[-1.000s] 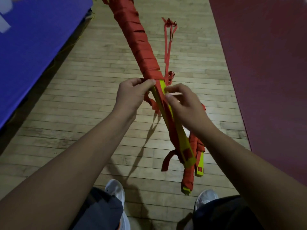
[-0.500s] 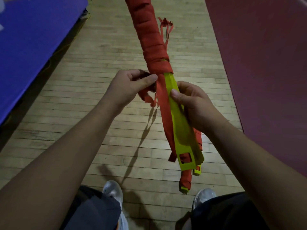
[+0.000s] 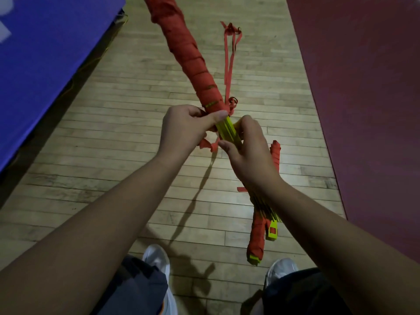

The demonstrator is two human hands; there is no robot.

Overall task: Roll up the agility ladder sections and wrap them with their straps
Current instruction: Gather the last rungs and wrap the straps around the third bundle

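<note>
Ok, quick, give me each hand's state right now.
Left hand: grips the red-wrapped ladder bundle.
Right hand: holds the bundle's yellow rungs.

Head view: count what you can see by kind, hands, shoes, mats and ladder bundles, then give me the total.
Hands: 2, left hand, right hand
Shoes: 2, left shoe, right shoe
Mats: 2, blue mat, maroon mat
Bundles: 2, held bundle, floor bundle
Total: 8

Ladder bundle between left mat and right mat | second bundle on floor (beside right shoe) | loose strap beyond it
</note>
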